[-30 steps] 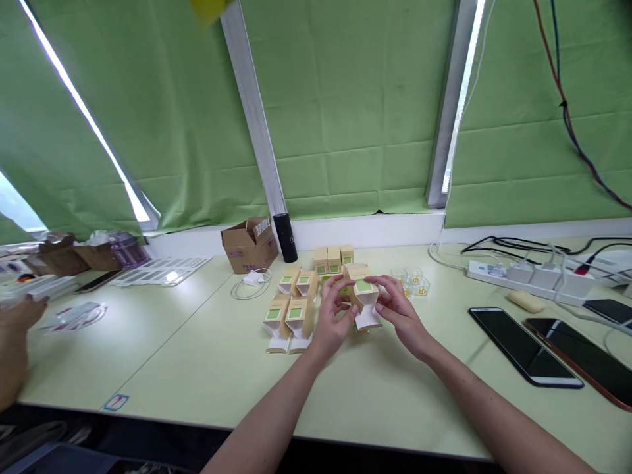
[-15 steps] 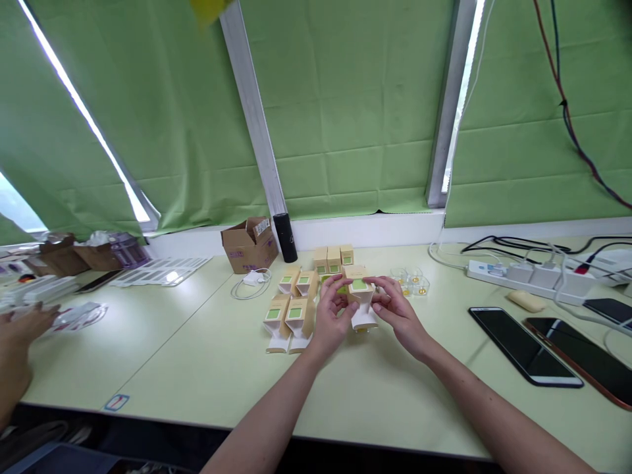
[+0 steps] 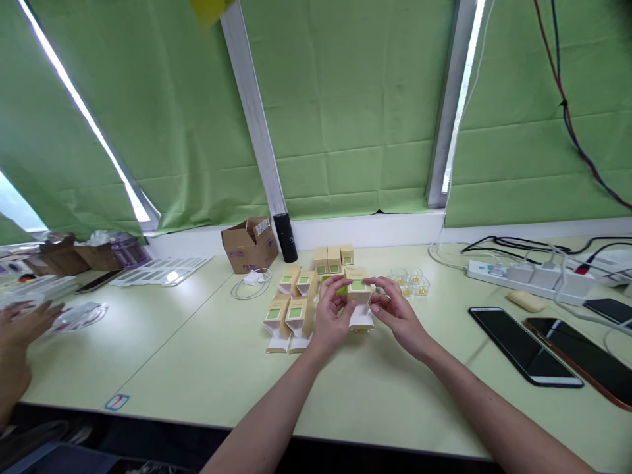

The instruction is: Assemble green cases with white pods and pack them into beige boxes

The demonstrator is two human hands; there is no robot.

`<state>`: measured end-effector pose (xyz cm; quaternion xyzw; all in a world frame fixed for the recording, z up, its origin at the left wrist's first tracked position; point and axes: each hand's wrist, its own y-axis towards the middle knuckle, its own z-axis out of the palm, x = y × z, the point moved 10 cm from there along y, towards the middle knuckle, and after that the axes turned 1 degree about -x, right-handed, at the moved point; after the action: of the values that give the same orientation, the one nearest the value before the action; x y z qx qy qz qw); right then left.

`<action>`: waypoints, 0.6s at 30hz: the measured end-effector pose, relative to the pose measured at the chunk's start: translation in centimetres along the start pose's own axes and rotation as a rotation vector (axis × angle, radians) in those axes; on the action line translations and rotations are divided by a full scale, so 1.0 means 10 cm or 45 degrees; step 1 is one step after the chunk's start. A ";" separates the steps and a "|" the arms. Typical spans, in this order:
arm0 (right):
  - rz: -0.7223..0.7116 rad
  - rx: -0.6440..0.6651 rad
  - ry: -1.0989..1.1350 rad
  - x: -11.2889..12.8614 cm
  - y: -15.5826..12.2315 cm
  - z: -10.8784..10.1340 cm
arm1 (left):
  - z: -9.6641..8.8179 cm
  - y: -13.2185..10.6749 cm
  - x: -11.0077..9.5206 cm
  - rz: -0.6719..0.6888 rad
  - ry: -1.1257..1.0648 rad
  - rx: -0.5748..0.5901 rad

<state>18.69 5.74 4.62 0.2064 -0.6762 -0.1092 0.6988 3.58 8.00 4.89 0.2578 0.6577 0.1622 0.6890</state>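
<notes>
Between my two hands is a small tan paper box [image 3: 360,299] with a green square window and a white flap folded out toward me. My left hand [image 3: 334,313] grips its left side, fingertips at the upper edge. On the opposite side, my right hand [image 3: 399,317] has its thumb and fingers closed on the box. To the left stand several similar open boxes [image 3: 288,316] with their flaps out. Behind them is a row of tan boxes [image 3: 334,259]. Several small clear containers with yellow bits [image 3: 411,282] sit just beyond my right hand.
An open cardboard carton [image 3: 249,246] and a black cylinder [image 3: 284,238] stand at the back. Phones [image 3: 525,346], a power strip [image 3: 532,280] and cables lie at right. Another person's hand [image 3: 27,322] is at far left near plastic packets [image 3: 81,317].
The held box has shifted slightly left and its flap now sits a little differently. My hands stay almost in place. The other person's hand at far left has moved slightly.
</notes>
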 end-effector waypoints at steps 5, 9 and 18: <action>-0.004 -0.006 0.022 0.01 0.01 0.00 | 0.00 0.00 0.00 0.002 0.009 -0.007; -0.007 -0.009 0.004 0.01 0.02 0.01 | 0.01 0.00 -0.04 0.016 0.044 -0.001; -0.022 -0.042 -0.038 0.02 0.01 0.00 | 0.02 -0.02 -0.09 0.031 0.088 -0.001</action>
<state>18.67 5.73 4.85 0.1991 -0.6828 -0.1294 0.6909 3.71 7.32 5.50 0.2598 0.6779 0.1795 0.6638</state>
